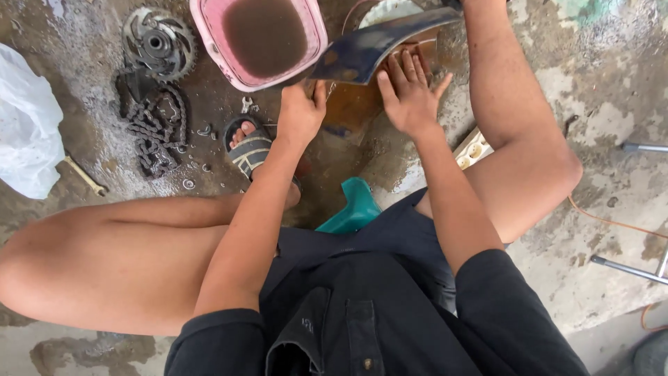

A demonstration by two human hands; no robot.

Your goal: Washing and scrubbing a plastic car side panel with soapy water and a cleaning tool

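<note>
A dark blue curved metal panel (376, 49) lies tilted on the wet concrete in front of me, next to a pink tub (209, 35) of brown liquid. My left hand (300, 111) grips the panel's near left edge, fingers curled over it. My right hand (410, 94) lies flat with fingers spread on a rusty brown surface just under the panel's lower edge.
A greasy chain (156, 129) and a toothed sprocket (158, 42) lie at the left, with small washers and a spanner (85, 176) nearby. A white plastic bag (28, 125) is at far left. A teal stool (355, 205) is under me, a power strip (473, 147) by my right knee.
</note>
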